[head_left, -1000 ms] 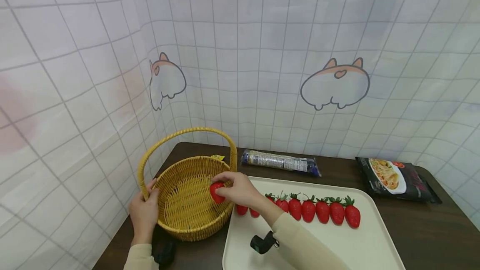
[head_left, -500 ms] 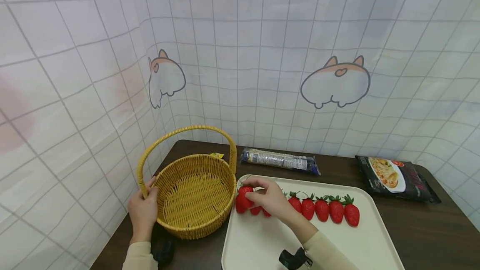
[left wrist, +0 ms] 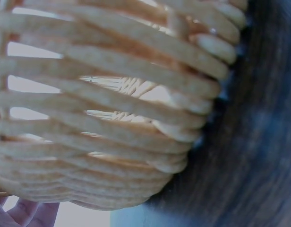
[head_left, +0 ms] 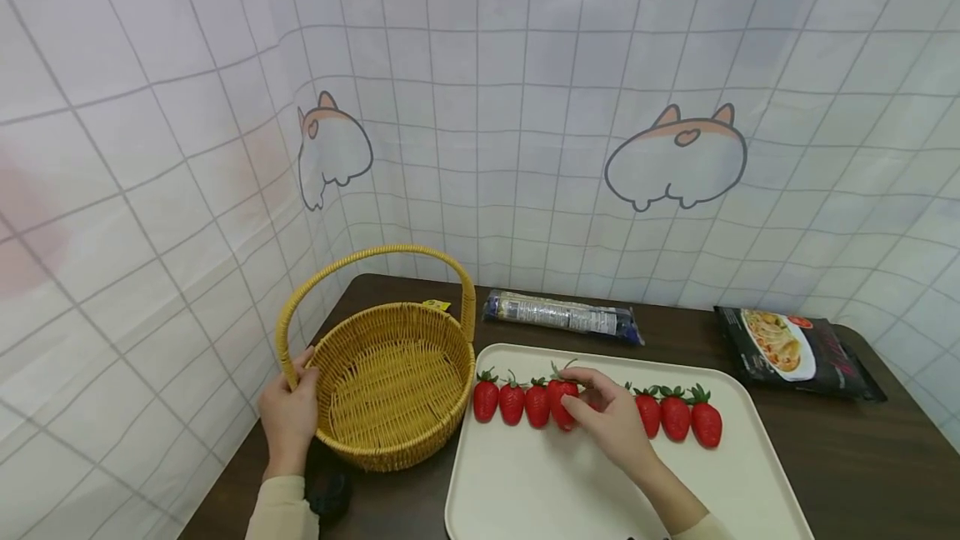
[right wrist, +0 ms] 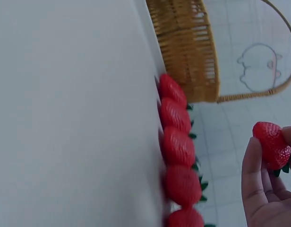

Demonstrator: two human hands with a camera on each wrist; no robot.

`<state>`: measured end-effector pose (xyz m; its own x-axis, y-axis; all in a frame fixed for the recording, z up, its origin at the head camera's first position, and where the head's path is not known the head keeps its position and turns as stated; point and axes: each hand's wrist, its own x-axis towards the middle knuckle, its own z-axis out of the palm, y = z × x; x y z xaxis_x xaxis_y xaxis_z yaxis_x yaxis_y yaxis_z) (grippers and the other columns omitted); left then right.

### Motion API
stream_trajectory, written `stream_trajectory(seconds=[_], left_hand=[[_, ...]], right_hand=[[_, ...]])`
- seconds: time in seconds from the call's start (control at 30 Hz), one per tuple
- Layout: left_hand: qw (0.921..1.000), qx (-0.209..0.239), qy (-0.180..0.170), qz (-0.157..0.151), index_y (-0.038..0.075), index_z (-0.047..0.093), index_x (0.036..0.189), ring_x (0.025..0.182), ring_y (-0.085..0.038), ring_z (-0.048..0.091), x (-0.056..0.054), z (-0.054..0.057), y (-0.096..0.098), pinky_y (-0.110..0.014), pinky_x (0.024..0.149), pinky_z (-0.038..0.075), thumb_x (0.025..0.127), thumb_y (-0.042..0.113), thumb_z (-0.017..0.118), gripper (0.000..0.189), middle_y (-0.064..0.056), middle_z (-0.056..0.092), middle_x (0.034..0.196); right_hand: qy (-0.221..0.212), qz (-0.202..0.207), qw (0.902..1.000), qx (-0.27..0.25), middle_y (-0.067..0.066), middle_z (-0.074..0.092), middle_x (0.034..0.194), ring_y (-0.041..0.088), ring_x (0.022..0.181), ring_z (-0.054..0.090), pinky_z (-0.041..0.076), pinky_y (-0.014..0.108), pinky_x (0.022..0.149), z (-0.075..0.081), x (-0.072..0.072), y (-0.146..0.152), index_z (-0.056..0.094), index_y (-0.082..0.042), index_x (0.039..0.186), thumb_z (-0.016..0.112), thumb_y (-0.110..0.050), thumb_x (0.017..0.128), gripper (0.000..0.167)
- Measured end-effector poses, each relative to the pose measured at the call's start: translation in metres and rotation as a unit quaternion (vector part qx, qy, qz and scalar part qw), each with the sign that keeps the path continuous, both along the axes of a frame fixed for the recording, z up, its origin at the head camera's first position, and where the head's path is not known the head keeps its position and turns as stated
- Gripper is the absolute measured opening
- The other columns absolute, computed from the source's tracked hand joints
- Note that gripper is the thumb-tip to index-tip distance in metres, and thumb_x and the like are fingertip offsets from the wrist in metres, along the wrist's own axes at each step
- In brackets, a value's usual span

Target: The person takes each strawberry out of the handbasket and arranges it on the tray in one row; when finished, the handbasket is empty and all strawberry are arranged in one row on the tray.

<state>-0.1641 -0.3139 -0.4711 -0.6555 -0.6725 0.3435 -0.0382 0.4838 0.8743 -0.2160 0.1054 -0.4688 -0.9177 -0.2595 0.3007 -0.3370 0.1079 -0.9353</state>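
Note:
My left hand (head_left: 288,419) grips the yellow woven basket (head_left: 375,455) at its left rim, beside the foot of the handle. The left wrist view is mostly the basket's wall (left wrist: 103,104), with a few fingers (left wrist: 34,213) at the lower left. Between thumb and fingers, my right hand (head_left: 613,422) pinches a red strawberry (head_left: 560,403) with green leaves. That strawberry (right wrist: 273,144) is raised off the tray in the right wrist view. Below it runs a row of strawberries (head_left: 512,402) on the cream tray (head_left: 540,490); the hand hides part of the row. No strawberries show inside the basket.
Behind the tray lies a long clear-and-blue packet (head_left: 562,317). A black noodle packet (head_left: 798,354) is at the back right of the dark table (head_left: 862,457). A small yellow item (head_left: 437,304) peeks out behind the basket. A patterned curtain (head_left: 540,107) closes off the back and left.
From inside the basket's right side, my right hand has carried the strawberry rightward over the row on the tray. My left hand keeps its grip on the basket, which stays in place.

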Motion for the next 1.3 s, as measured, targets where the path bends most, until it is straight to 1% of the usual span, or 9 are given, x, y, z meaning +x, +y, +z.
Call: stream_trajectory(seconds=[0.1,0.3,0.47,0.53,0.7,0.77,0.87,1.03,1.3], left_hand=[[1.0,-0.001,-0.002,0.002,0.009,0.077,0.1,0.042,-0.011,0.025,0.0,0.001,0.001,-0.027,0.039,0.024,0.096,0.019,0.059,0.02,-0.016,0.064,0.08],[1.0,-0.003,-0.001,-0.002,0.006,0.076,0.098,0.041,-0.011,0.024,0.0,0.0,0.0,-0.027,0.038,0.024,0.096,0.02,0.059,0.022,-0.013,0.071,0.099],[0.9999,-0.008,-0.005,0.003,0.008,0.076,0.1,0.041,-0.01,0.023,0.0,-0.001,-0.001,-0.027,0.039,0.023,0.097,0.021,0.058,0.023,-0.018,0.066,0.084],[0.9999,-0.011,-0.004,0.001,0.008,0.076,0.099,0.041,-0.009,0.023,0.0,-0.001,-0.001,-0.027,0.039,0.023,0.097,0.021,0.058,0.023,-0.016,0.069,0.09],[0.9999,-0.009,0.005,-0.005,0.01,0.075,0.11,0.039,-0.01,0.023,0.0,-0.003,-0.001,-0.027,0.037,0.024,0.097,0.019,0.058,0.023,-0.008,0.063,0.063],[0.9999,-0.006,0.006,-0.006,0.012,0.074,0.115,0.037,-0.01,0.023,0.001,-0.004,0.0,-0.027,0.036,0.025,0.096,0.018,0.059,0.025,-0.004,0.049,0.049],[1.0,-0.004,0.005,-0.007,0.013,0.073,0.115,0.037,-0.01,0.023,0.001,-0.003,0.0,-0.027,0.036,0.025,0.096,0.018,0.059,0.025,-0.001,0.047,0.048],[0.9999,0.002,-0.004,-0.012,0.012,0.073,0.115,0.037,-0.011,0.024,0.002,-0.001,0.0,-0.028,0.036,0.025,0.098,0.022,0.057,0.026,-0.002,0.049,0.051],[0.9999,-0.001,-0.007,-0.013,0.01,0.074,0.112,0.038,-0.01,0.024,0.002,-0.002,-0.001,-0.028,0.037,0.025,0.098,0.024,0.056,0.027,-0.004,0.054,0.059]], right_hand=[[0.001,-0.038,0.9993,-0.002,0.012,0.064,0.116,0.016,0.083,0.064,0.055,0.029,0.062,-0.001,0.002,0.017,0.065,-0.005,0.121,0.069,-0.008,0.091,0.031],[0.008,-0.115,0.9933,-0.008,-0.004,0.065,0.113,0.012,0.083,0.063,0.055,0.025,0.067,-0.002,0.007,0.046,0.063,-0.002,0.123,0.067,-0.005,0.091,0.032],[0.001,-0.156,0.9877,-0.004,-0.011,0.064,0.108,0.011,0.08,0.062,0.054,0.022,0.067,-0.005,0.013,0.067,0.063,-0.001,0.122,0.067,-0.004,0.092,0.031],[-0.004,-0.172,0.9851,-0.007,-0.01,0.064,0.105,0.011,0.08,0.062,0.054,0.022,0.067,-0.008,0.016,0.074,0.063,0.001,0.121,0.066,-0.002,0.091,0.03],[-0.021,-0.216,0.974,-0.064,-0.007,0.067,0.099,0.008,0.076,0.063,0.054,0.022,0.06,-0.012,0.022,0.089,0.062,0.006,0.12,0.064,0.002,0.091,0.029],[-0.023,-0.234,0.9676,-0.092,-0.005,0.067,0.1,0.008,0.075,0.063,0.054,0.021,0.059,-0.012,0.022,0.096,0.061,0.007,0.12,0.063,0.003,0.091,0.029],[-0.03,-0.262,0.9583,-0.11,-0.005,0.067,0.102,0.009,0.072,0.062,0.053,0.019,0.058,-0.009,0.021,0.108,0.062,0.006,0.12,0.063,0.004,0.091,0.029],[-0.058,-0.305,0.9457,-0.096,-0.011,0.067,0.1,0.007,0.071,0.061,0.052,0.017,0.058,-0.005,0.017,0.129,0.064,0.002,0.12,0.063,0.0,0.092,0.028],[-0.121,-0.308,0.9436,0.018,-0.026,0.062,0.094,-0.005,0.08,0.059,0.053,0.018,0.062,-0.015,0.009,0.17,0.06,-0.006,0.131,0.062,-0.02,0.096,0.037]])
